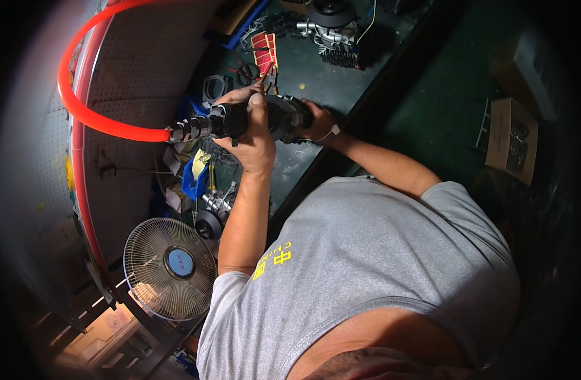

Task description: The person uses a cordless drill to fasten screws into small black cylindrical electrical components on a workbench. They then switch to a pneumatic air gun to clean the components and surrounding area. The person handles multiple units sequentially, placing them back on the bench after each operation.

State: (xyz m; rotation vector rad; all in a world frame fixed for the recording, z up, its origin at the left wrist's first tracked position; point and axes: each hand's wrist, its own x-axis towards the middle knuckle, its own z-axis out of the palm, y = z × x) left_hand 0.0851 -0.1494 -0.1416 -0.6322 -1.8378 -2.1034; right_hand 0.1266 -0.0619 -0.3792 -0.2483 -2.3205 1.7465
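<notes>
My left hand point(255, 138) is closed round a black air tool point(223, 121), thumb up along its near side. Metal fittings point(188, 129) join the tool to a bright orange hose point(107, 126). My right hand point(319, 123) grips the far right side of a dark round machine part point(287, 115), which looks like a motor unit with a black wheel. The tool's front end is against or close to this part; my left hand hides the exact contact. Both hands are over the green worktop.
Another motor unit point(333, 35) stands at the back, beside red label sheets point(264, 53) and cables point(216, 87). A blue bin point(194, 177) and a further motor unit point(214, 212) sit at the left. A fan point(171, 268) stands nearer. An open carton point(512, 139) is on the floor, right.
</notes>
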